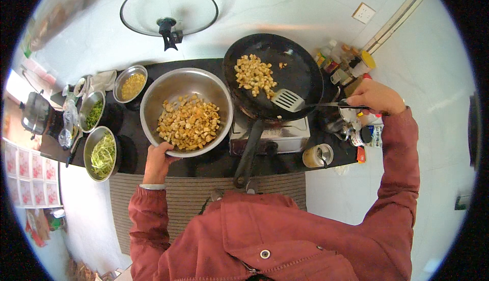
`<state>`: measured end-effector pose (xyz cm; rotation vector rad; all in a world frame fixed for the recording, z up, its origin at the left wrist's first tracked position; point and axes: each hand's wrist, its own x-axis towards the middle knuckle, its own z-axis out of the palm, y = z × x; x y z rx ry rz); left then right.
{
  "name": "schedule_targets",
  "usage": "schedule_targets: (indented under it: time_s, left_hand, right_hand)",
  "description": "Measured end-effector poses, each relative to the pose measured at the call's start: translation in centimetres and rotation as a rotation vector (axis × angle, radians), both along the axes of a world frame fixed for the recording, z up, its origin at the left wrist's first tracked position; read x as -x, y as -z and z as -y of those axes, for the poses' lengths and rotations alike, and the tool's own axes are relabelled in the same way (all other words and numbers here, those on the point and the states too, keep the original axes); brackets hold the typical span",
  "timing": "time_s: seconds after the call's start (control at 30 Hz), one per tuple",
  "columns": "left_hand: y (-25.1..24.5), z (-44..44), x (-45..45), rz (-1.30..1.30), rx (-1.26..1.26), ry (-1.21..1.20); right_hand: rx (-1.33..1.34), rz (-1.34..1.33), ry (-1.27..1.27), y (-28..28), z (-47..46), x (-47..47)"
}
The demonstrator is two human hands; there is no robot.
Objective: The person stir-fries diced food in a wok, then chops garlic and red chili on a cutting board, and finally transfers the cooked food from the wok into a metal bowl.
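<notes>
My left hand (157, 163) grips the near rim of a large steel bowl (187, 77), which holds browned diced food (190, 122). In my right hand (374, 99) is the handle of a slotted spatula (288, 100). Its blade rests in a black frying pan (296, 67), at the edge of a smaller heap of the same diced pieces (255, 75). The pan sits on a steel gas stove (292, 132) with its long handle (248, 155) pointing towards me. A few loose bits lie apart in the pan.
Bowls of shredded green vegetable (102, 155), chopped greens (94, 115) and yellow pieces (133, 86) stand left. A jar with a spoon (313, 156) stands near the right front edge. Bottles and jars (342, 61) crowd the right. A glass lid (169, 7) hangs on the wall.
</notes>
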<state>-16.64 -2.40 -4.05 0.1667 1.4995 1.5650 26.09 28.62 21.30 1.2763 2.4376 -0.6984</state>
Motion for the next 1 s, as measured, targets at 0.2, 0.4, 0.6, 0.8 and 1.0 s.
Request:
schedule_targets:
  time_s: [0.2,0.4,0.6,0.8,1.0]
  left_hand:
    - [-0.2,-0.2,-0.9,-0.027,0.055,-0.036]
    - [-0.8,-0.4,-1.8,-0.014,0.048,-0.073]
    - [-1.2,-0.7,-2.0,-0.023,0.036,-0.055]
    - [-1.2,-0.3,-1.6,-0.013,0.000,-0.025]
    - [-1.1,-0.3,-1.0,-0.027,-0.002,0.030]
  right_hand:
    - [0.062,-0.161,0.100,8.0,-3.6,3.4]
    - [-0.222,-0.533,-0.068,13.0,-2.8,3.1]
    - [-0.370,-0.444,-0.145,11.5,-0.8,3.2]
    - [-0.272,-0.479,-0.118,10.4,1.4,3.6]
    - [-0.105,-0.484,0.062,11.2,4.5,3.1]
